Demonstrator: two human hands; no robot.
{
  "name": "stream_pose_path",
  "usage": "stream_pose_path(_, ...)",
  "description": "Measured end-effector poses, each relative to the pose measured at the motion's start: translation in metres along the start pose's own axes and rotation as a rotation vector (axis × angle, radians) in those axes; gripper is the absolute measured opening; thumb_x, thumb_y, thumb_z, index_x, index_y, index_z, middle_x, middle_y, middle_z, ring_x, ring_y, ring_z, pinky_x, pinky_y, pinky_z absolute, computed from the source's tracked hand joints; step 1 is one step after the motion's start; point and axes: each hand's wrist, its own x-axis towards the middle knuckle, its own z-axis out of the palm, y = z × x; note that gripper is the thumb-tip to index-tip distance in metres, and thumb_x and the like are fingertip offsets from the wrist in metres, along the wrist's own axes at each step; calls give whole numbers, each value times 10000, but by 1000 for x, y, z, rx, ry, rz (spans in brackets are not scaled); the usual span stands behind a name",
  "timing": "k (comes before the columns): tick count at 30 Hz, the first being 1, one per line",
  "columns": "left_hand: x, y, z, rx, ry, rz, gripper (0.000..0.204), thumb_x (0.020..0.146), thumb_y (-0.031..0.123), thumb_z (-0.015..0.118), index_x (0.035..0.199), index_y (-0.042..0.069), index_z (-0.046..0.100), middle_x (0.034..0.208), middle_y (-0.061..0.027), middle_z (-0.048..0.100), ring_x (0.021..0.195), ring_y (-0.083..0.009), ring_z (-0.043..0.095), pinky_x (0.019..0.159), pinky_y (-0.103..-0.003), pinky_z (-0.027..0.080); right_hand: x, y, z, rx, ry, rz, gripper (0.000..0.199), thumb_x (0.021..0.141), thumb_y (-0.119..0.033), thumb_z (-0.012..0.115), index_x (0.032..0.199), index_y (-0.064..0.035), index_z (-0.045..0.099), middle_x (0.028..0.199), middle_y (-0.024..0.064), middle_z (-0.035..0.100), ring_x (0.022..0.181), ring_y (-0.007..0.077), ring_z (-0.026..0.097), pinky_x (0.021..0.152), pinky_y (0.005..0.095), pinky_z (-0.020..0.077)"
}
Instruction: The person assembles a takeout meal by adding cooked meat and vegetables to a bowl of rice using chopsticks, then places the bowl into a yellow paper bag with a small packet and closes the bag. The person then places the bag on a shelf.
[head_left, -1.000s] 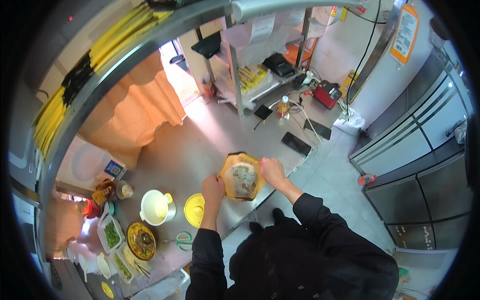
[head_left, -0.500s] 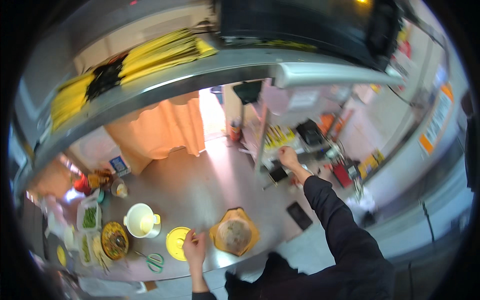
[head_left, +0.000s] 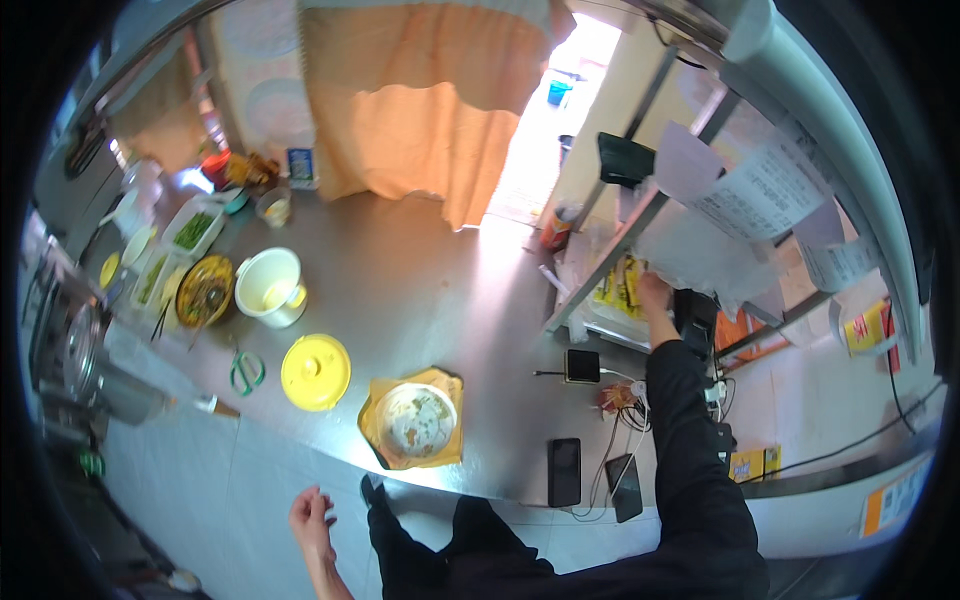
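My right hand (head_left: 655, 292) reaches in under the shelf at the right, against several small yellow packets (head_left: 624, 288). Its fingertips are hidden among them, so I cannot tell what it grips. Off the counter's front edge, over the floor, hangs my left hand (head_left: 312, 520), empty, with fingers loosely bent and apart. The nearest things to it are a round white bowl (head_left: 418, 420) with a patchy whitish top, set in an opened yellow-brown wrapper (head_left: 447, 456), and a yellow round lid (head_left: 316, 372) lying flat on the counter.
Left of the lid are green-handled scissors (head_left: 247, 372), a white tub (head_left: 270, 288), a bowl of food (head_left: 205, 291) and a container of chopped greens (head_left: 193, 231). Phones (head_left: 564, 472) and cables lie at the front right. A shelf post (head_left: 606, 262) slants beside my right hand.
My right hand has reached to the yellow packets. My left hand has left the yellow lid and moved off the counter's front edge. The view has tilted and shifted.
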Motion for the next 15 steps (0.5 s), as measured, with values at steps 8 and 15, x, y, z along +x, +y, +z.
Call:
stream_pose_path(8,6,97,46,-6,-201,248,249,980,232,630,1173,76,654,933,-3,681,837,-91,626,662,-251,486,-142,-47,-89,1266,-371,941,311,1037,-377,482,1020,-89,600,776,58,622,484,166,501,359,288,323)
stream_pose_path(15,30,150,113,31,-519,263,275,973,202,626,1200,48,646,970,-22,701,853,-95,643,674,-239,488,-306,-138,-219,1709,-639,809,272,993,-354,617,1047,-88,618,760,3,604,593,109,582,450,240,412)
